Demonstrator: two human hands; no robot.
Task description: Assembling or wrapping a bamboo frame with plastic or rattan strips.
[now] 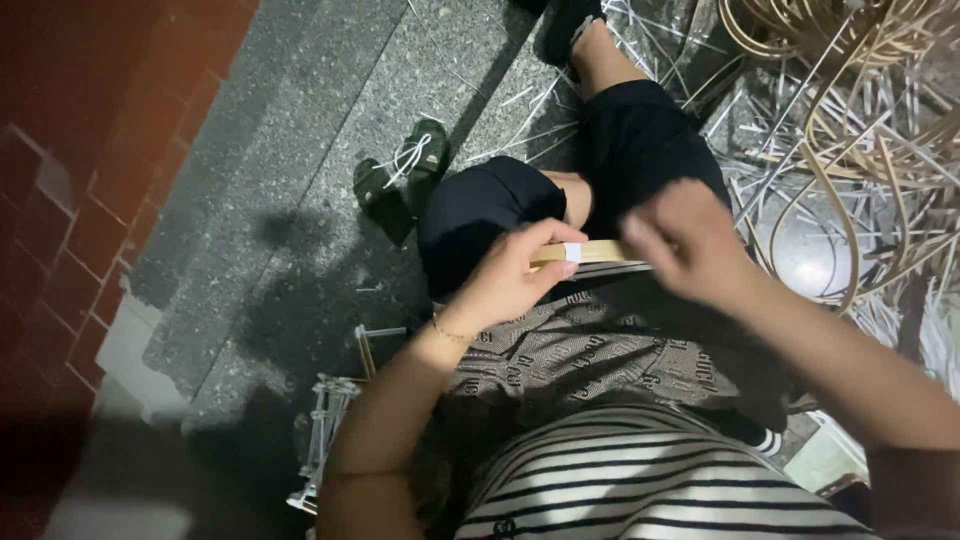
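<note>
Both hands meet over the lap: the left hand (pixel 510 275) pinches a pale wooden strip (pixel 590 252) that has a white band, fingers closed around its end. At three o'clock of it the right hand (pixel 685 240) covers the strip's other end; it is blurred, so its grip seems closed but I cannot tell. A green sandal (pixel 405 180) lies at ten o'clock on grey floor (pixel 290 180); cane loops (pixel 860 90) pile at two o'clock.

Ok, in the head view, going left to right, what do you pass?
Red brick wall → dark green sandals with white straps → left hand → flat pale wooden strip with white tape → right hand → heap of tan cane strips.
</note>
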